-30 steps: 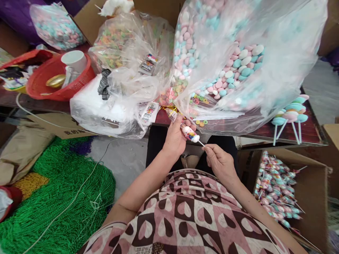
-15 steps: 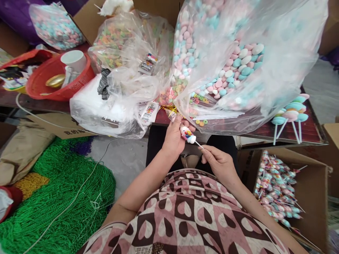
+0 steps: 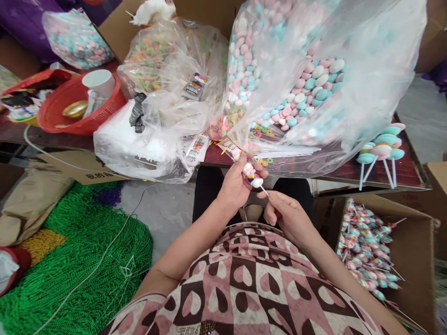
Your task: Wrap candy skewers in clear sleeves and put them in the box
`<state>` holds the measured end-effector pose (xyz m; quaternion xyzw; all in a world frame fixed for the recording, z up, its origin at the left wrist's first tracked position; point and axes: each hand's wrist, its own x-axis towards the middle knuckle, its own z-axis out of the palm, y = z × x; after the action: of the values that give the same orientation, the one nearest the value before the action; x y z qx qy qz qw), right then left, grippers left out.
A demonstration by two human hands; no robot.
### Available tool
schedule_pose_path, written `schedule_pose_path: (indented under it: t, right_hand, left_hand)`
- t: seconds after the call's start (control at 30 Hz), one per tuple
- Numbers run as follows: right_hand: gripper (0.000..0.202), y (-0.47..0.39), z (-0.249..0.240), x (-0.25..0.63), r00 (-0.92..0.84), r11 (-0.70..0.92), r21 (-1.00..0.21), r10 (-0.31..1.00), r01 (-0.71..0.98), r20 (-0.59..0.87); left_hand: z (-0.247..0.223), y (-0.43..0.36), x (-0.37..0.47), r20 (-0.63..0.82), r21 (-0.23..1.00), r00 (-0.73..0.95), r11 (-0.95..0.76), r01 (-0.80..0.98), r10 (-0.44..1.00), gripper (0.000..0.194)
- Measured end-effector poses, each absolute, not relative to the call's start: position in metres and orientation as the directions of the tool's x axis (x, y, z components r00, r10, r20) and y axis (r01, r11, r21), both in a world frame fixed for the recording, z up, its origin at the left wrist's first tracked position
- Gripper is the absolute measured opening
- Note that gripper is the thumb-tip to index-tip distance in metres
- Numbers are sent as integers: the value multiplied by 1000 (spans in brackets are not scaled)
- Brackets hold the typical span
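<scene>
A marshmallow lollipop (image 3: 253, 177) in a printed clear wrapper lies in my left hand (image 3: 237, 185), just in front of the table edge. My left fingers are closed round the wrapper, and its loose upper end (image 3: 230, 148) sticks out past the thumb toward the table. With thumb and fingertips my right hand (image 3: 284, 208) pinches the white stick (image 3: 264, 190) at the lower end. Some of the candy is hidden behind my left fingers.
Big clear bags of pink, blue and white marshmallows (image 3: 303, 93) and gummy rings (image 3: 150, 60) cover the table. Marshmallow sticks (image 3: 380, 148) lie at its right edge. A carton (image 3: 415, 260) of wrapped lollipops stands below right. A red basket (image 3: 52, 118) and green bead strings (image 3: 87, 251) are leftward.
The lollipop has shifted slightly right and turned in my left hand. More of the wrapper's upper end shows. My right hand keeps its pinch on the stick.
</scene>
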<state>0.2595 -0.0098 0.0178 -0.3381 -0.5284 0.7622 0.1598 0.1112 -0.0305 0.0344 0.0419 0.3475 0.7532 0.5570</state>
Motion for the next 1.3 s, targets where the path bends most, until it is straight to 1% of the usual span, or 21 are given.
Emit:
schedule_pose_path:
  t: [0.07,0.13,0.2,0.27,0.33,0.47,0.53,0.6,0.67,0.73,0.77,0.8,0.9,1.0,1.13,1.2,1.3]
  right_hand:
    - [33,-9,20,260,-755,-530,-846,532,55,-383]
    - [30,-8,21,259,-742,-567,-823,539,31,-399]
    - [28,-7,23,258,-701,-544,-839,597,3,-390]
    - [28,-6,24,256,-674,-497,-867,644,-10,-361]
    - [30,-7,24,254,-675,-446,-895,661,-2,-327]
    - [33,-9,24,250,-692,-357,-933,663,46,-287]
    - [34,-7,27,252,-717,-259,-959,646,116,-261]
    - [34,-1,33,255,-731,-76,-980,656,186,-190]
    - [32,7,40,259,-672,110,-969,737,221,-70]
    - [28,15,47,260,-549,239,-940,833,244,69]
    - [26,19,50,259,-503,291,-921,854,257,130]
    - [23,22,51,257,-493,343,-899,852,272,176]
    - [16,24,51,250,-556,460,-839,795,291,243]
    - [15,20,48,245,-574,452,-849,785,272,234]
    - [16,15,46,244,-548,389,-884,813,261,196]
    - [16,14,45,244,-530,371,-885,829,281,179]
    - [17,13,43,244,-501,345,-888,851,305,159]
  left_hand:
    - [37,-32,110,-324,568,-327,-94,-817,888,35]
    - [39,-33,110,-286,593,-301,-78,-801,910,42]
    - [39,-36,113,-241,649,-279,-59,-759,930,41]
    - [38,-40,117,-217,718,-258,-25,-695,942,37]
    - [35,-43,121,-208,768,-255,-3,-640,944,34]
    - [32,-46,125,-226,808,-268,26,-588,936,29]
    - [32,-46,125,-246,820,-271,51,-570,930,28]
    - [32,-45,123,-244,834,-318,31,-551,916,28]
    - [31,-45,122,-241,852,-382,6,-524,892,28]
    - [31,-46,122,-261,867,-399,32,-497,879,32]
    - [31,-47,123,-278,869,-380,63,-490,882,34]
    - [31,-48,124,-292,869,-347,95,-486,891,35]
    - [34,-52,129,-312,854,-267,146,-499,912,31]
    - [39,-56,130,-323,817,-209,160,-553,923,23]
    - [43,-59,129,-322,770,-172,152,-620,931,22]
    - [41,-59,129,-320,782,-183,151,-604,930,23]
    - [35,-59,129,-311,833,-197,167,-527,930,27]
